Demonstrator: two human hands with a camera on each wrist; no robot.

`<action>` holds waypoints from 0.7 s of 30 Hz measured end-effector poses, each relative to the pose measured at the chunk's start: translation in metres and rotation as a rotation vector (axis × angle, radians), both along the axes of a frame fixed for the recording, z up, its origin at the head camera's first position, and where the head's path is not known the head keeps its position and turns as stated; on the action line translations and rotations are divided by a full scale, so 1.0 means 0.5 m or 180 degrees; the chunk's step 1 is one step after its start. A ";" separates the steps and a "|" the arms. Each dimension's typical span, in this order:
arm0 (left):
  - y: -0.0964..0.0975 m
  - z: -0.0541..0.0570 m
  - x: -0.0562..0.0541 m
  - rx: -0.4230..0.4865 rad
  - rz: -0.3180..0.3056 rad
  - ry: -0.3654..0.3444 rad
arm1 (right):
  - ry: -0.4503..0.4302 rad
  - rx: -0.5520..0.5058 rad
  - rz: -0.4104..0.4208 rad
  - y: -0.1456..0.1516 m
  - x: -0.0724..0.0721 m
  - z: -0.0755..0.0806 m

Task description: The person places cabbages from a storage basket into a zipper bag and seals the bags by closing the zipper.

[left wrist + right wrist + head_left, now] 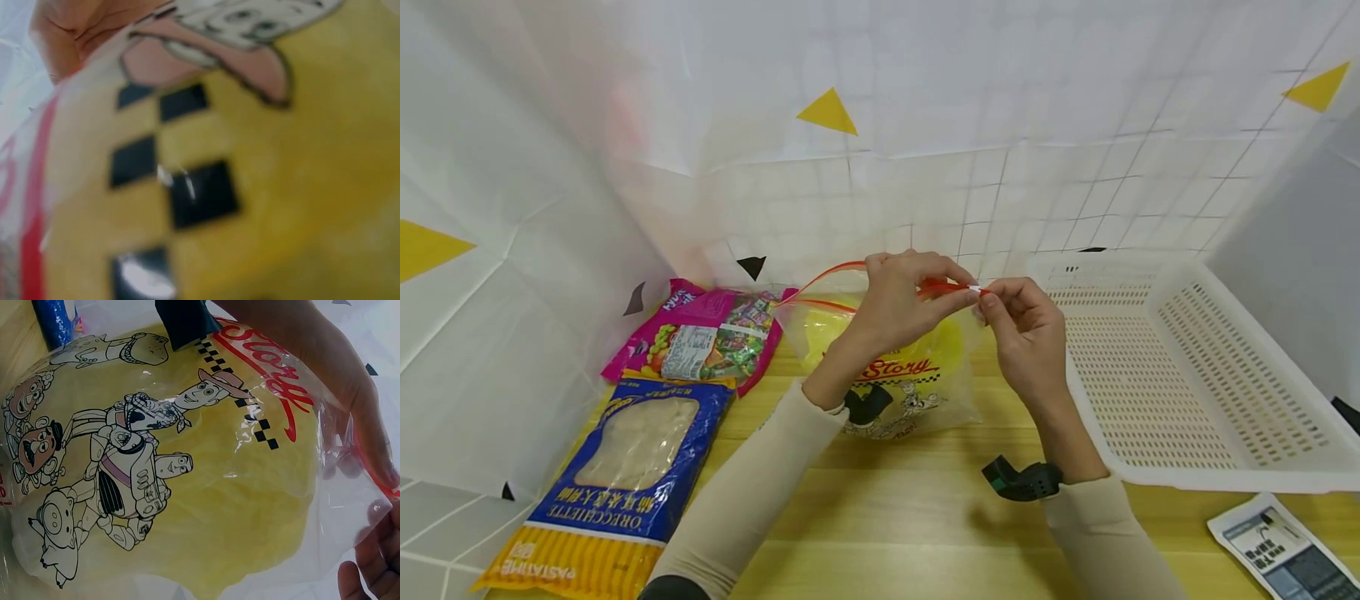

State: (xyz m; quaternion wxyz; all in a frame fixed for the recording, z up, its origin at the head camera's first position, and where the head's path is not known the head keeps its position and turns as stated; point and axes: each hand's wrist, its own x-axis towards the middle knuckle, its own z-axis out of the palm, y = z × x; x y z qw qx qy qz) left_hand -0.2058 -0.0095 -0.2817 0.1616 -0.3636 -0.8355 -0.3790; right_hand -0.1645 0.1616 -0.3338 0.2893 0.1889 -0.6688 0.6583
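Observation:
A clear zip bag (917,408) stands on the table with something yellow inside. Cartoon figures and red lettering are printed on its front, large in the right wrist view. My left hand (898,300) reaches over the bag and pinches its red zip strip (942,287) near the right end. At that end my right hand (1030,337) pinches the bag's corner, beside the white slider (975,288). Further left, the red-edged mouth gapes in a loop. The bag's blurred print (200,194) fills most of the left wrist view.
A pink candy bag (700,337) lies behind a blue and yellow pasta bag (617,483) on the left. To the right stands a white plastic basket (1078,417), with a small white and grey packet (1277,546) in front of it. White sheeting (760,200) closes off the back.

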 end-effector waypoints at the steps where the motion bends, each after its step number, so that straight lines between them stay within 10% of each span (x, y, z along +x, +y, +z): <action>1: 0.000 0.000 0.000 -0.0011 0.0010 0.0013 | 0.0011 0.0044 -0.0034 -0.001 0.000 0.000; 21: -0.039 0.006 0.001 0.0054 0.0224 0.0115 | 0.0164 0.0122 -0.0325 0.016 -0.001 0.003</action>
